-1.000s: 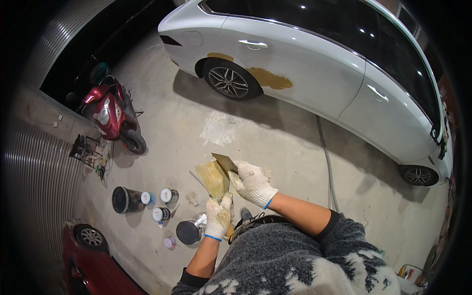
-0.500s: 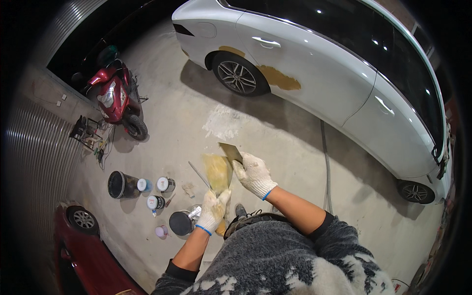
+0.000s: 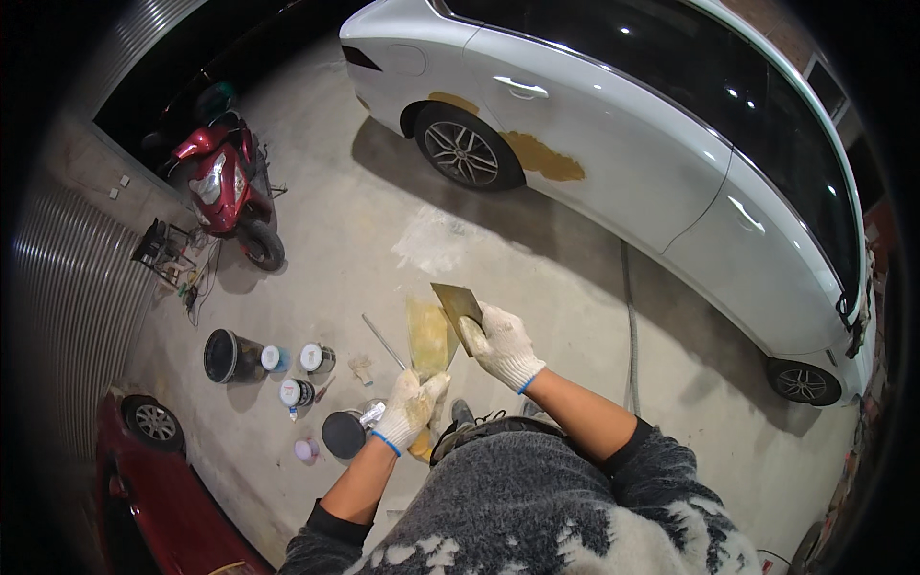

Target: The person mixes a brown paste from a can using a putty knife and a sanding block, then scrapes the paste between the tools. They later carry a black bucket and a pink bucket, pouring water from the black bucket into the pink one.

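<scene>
Both my hands wear white knit gloves with blue cuffs. My left hand [image 3: 410, 410] is closed round the lower end of a yellow putty-smeared mixing board [image 3: 428, 331], which points away from me. A thin grey rod [image 3: 383, 341] sticks out beside the board from the same hand. In my right hand [image 3: 506, 349] is a flat putty spreader [image 3: 456, 309] with a dull olive-coloured blade. Its blade is tilted, close to the board's right side; whether they touch I cannot tell. My fingers hide the gripped ends of both tools.
Ahead stands a white car [image 3: 613, 177] with tan putty patches [image 3: 543, 157] near its rear wheel. Several tins stand at left, with a black bucket [image 3: 222, 356] and a dark-lidded can [image 3: 343, 435]. A red scooter [image 3: 222, 187], a red car [image 3: 177, 498] and a hose [image 3: 630, 326] lie around.
The spreader in my right hand has turned, so more of its blade face shows. My left hand still holds the board and rod, shifted slightly left in view.
</scene>
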A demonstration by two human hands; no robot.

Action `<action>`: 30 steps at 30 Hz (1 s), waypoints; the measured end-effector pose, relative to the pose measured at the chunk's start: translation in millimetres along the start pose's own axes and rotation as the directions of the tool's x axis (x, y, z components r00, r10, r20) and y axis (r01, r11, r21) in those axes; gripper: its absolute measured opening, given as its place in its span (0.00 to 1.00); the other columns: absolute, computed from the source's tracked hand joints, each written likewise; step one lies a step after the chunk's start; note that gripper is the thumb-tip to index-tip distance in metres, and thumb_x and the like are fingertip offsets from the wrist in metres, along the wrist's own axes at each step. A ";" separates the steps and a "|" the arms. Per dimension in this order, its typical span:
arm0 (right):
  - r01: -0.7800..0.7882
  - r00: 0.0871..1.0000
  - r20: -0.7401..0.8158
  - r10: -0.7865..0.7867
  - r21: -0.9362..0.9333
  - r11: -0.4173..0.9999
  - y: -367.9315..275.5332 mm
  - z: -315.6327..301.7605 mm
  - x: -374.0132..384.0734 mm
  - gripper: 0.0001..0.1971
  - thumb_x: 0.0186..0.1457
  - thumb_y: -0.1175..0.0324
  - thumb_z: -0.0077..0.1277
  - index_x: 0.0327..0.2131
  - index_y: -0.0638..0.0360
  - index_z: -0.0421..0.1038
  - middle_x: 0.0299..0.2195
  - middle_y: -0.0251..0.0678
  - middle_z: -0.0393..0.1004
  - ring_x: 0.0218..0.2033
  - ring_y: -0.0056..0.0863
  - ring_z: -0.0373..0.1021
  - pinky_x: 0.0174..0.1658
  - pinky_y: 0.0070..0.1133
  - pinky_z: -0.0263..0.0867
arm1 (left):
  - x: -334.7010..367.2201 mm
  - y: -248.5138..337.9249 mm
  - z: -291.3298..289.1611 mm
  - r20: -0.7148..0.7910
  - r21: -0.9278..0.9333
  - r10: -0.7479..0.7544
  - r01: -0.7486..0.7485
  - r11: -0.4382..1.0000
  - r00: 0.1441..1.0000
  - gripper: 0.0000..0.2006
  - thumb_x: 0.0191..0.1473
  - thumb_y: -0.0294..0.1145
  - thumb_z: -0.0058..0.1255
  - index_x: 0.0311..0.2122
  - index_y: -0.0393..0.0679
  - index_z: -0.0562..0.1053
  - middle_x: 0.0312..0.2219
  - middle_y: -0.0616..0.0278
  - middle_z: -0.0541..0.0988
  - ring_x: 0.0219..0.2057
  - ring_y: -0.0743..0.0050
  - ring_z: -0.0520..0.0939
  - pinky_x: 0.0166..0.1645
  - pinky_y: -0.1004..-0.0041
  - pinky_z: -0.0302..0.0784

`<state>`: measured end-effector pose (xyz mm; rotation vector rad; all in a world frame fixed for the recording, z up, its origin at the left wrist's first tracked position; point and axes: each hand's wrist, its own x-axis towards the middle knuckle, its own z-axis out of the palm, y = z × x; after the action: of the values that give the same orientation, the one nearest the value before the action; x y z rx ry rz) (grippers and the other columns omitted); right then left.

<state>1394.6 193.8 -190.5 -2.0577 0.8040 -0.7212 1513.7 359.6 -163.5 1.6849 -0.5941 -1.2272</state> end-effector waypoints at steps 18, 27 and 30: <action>0.469 0.881 0.218 -0.420 -0.280 0.838 -27.3 -22.6 -36.8 0.21 0.50 0.70 0.58 0.50 0.49 0.73 0.33 0.37 0.78 0.31 0.40 0.75 0.34 0.34 0.72 | -1.2 -9.8 4.8 -0.030 -0.068 -0.026 0.024 0.997 0.999 0.06 0.60 0.31 0.52 0.34 0.40 0.72 0.18 0.66 0.71 0.13 0.75 0.70 0.17 0.72 0.66; 0.350 0.936 0.140 -0.324 -0.238 0.906 -28.6 -0.2 -38.4 0.16 0.50 0.72 0.53 0.44 0.58 0.70 0.36 0.45 0.74 0.37 0.46 0.74 0.37 0.39 0.72 | 6.1 -29.1 16.3 -0.048 0.099 0.127 -0.122 0.988 0.991 0.06 0.58 0.29 0.49 0.39 0.40 0.73 0.21 0.66 0.73 0.19 0.74 0.73 0.20 0.70 0.68; 0.198 0.974 0.153 -0.165 -0.238 0.951 -31.2 3.6 -29.3 0.14 0.50 0.72 0.52 0.43 0.58 0.70 0.36 0.46 0.74 0.39 0.48 0.74 0.39 0.40 0.72 | -2.5 -26.9 21.6 -0.065 0.284 0.231 -0.204 0.937 0.971 0.07 0.58 0.31 0.49 0.39 0.40 0.73 0.22 0.66 0.74 0.20 0.76 0.73 0.24 0.70 0.68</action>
<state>1387.6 232.3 -172.8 -2.4064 0.6632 -0.5982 1489.4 364.9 -187.5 1.8397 -0.9000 -0.9294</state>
